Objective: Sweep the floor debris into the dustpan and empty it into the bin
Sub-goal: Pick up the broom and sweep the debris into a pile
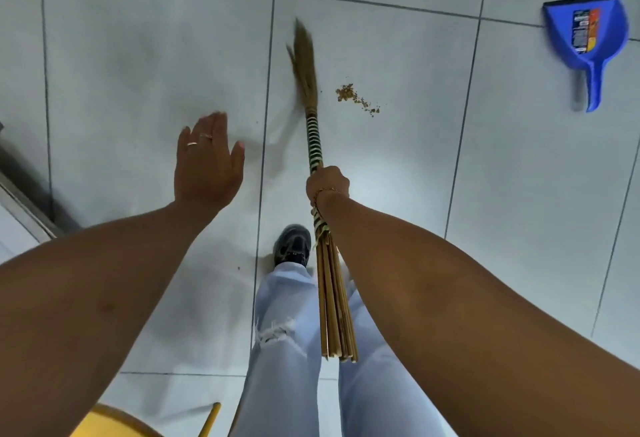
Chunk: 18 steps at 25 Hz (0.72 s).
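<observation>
On the tiled floor (398, 194), a blue dustpan (585, 34) lies empty; right hand (327, 183) fingers clamp a broom (313, 131) beside debris (355, 97); left hand (207, 159) fingers spread.

Yellow chair (104, 419), dark shoe (292, 244), pale jeans (284, 350)

Right hand (327, 182) grasps broom (313, 131); debris (355, 97) beside bristles; dustpan (585, 41) apart.

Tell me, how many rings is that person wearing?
2, both on the open left hand: one ring on one finger, another ring on its neighbour. The right hand's fingers are hidden around the broom.
</observation>
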Each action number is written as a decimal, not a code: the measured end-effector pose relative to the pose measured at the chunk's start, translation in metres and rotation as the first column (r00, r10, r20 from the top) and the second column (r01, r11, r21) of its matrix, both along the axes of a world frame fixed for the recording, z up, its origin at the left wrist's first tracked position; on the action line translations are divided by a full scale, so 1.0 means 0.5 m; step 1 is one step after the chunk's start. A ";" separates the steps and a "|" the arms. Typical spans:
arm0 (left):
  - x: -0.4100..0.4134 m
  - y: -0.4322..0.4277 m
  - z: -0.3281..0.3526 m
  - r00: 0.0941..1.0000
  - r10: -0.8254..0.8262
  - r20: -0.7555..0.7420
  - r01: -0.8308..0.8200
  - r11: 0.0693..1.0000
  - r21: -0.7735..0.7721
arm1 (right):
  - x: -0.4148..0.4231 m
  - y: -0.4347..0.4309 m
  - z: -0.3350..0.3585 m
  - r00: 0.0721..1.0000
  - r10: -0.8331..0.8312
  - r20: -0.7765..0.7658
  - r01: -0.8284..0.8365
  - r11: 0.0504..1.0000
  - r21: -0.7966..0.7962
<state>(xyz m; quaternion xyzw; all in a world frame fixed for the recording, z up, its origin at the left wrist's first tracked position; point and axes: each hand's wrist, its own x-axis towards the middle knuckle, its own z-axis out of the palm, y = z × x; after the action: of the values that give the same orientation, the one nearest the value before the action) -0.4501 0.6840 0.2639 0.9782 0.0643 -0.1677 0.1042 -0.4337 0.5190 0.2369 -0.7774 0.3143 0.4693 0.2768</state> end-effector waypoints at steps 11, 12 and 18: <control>-0.080 -0.155 0.017 0.998 -0.041 0.054 0.045 0.996 -0.080 | -0.184 -0.158 0.062 0.941 0.245 0.235 -0.233 0.969 -0.077; -0.082 -0.160 0.013 0.997 -0.031 0.072 0.037 0.996 -0.077 | -0.190 -0.161 0.056 0.925 0.280 0.258 -0.272 0.960 -0.066; -0.090 -0.161 0.008 0.997 -0.011 0.072 0.015 0.998 -0.055 | -0.235 -0.139 0.015 0.804 0.577 0.147 -0.584 0.811 0.011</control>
<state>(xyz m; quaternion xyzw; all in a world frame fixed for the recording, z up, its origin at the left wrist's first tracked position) -0.4949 0.6036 0.2676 0.9807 0.0495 -0.1347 0.1326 -0.5509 0.4495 0.2444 -0.8585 0.0286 0.4855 0.1625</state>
